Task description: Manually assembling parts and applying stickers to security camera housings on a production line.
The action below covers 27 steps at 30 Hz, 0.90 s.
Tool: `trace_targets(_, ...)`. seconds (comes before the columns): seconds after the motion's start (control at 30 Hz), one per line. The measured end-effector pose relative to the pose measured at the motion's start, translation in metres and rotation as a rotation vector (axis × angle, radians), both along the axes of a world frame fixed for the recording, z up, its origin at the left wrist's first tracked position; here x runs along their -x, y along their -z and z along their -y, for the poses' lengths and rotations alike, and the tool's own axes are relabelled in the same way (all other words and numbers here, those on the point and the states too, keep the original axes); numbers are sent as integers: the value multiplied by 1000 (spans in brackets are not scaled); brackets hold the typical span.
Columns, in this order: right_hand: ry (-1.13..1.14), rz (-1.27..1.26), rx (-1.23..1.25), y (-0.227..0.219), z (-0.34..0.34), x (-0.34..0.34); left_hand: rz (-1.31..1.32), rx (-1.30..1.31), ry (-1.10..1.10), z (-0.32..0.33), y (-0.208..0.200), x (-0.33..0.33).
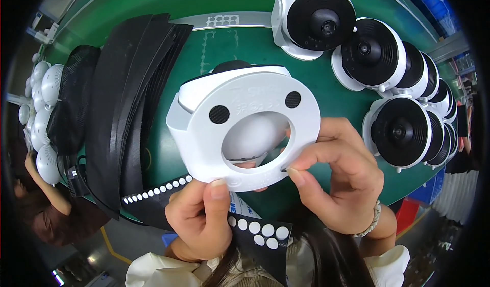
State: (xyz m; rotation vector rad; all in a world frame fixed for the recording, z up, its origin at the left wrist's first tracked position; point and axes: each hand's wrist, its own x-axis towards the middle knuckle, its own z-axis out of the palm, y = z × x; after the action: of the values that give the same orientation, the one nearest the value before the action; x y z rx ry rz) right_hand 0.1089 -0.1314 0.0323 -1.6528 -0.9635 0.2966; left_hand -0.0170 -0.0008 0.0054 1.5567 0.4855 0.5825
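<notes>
A white security camera (245, 180) is held up in front of me, its oval base with a large round opening facing me. Two round black pads (219, 114) sit on the base's upper part, one on each side. My left hand (199, 218) grips the lower rim, thumb on the face and fingers behind. At the lower right of the base, my right hand (339, 177) pinches a tiny dark piece, seemingly a round black pad (284, 170), between thumb and forefinger. A black strip with white round spots (268, 230) runs behind my left hand; whether that hand holds it is hidden.
Several assembled white cameras with black fronts (363, 49) stand at the right and back right of the green table (194, 57). A stack of black sheets (122, 103) lies at the left. Beyond it are white rounded parts (48, 128) and another person's arm (51, 187).
</notes>
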Motion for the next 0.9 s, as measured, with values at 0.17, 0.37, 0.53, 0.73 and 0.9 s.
trace_targets(0.17, 10, 49, 13, -1, -1, 0, -7, 0, 0, 0, 1, 0)
trace_targets(0.37, 62, 152, 47, -2, -1, 2, -60, 2, -98, 6, 0, -8)
trace_targets(0.53, 314, 213, 357, -27, 6, 4, 2, -49, 58, 2, -2, -8)
trace_targets(0.73, -114, 46, 321, -17, 4, 24, 202, -41, 54, 5, 15, -5)
trace_targets(0.9, -18, 200, 294, -15, 10, 23, 39, -267, 359, -19, 10, 12)
